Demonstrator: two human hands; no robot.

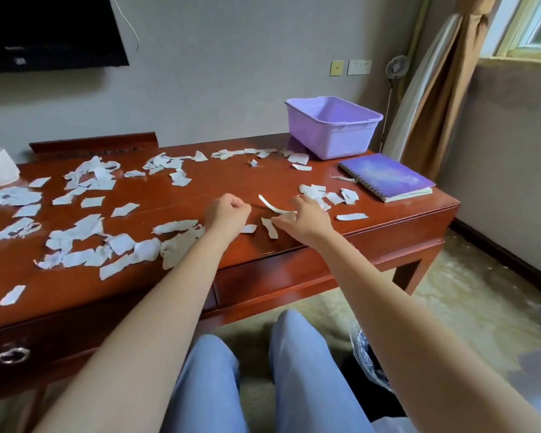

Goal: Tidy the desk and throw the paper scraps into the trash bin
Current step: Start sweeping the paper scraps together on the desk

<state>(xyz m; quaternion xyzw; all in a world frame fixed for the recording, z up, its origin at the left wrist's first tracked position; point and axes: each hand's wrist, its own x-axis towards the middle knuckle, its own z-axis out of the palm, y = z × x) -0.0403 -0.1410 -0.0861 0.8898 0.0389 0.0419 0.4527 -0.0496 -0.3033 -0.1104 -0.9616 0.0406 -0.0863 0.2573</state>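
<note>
Both bare arms are reaching forward from the bottom of the frame toward its centre. The left arm is running up from the lower left, and the left hand is curling into a tight fist, knuckles up; whether it is holding anything cannot be told. The right arm is coming in from the lower right, wrist slightly bent. The right hand is pinching a curved paper strip, its other fingers loosely curled and pointing left.
</note>
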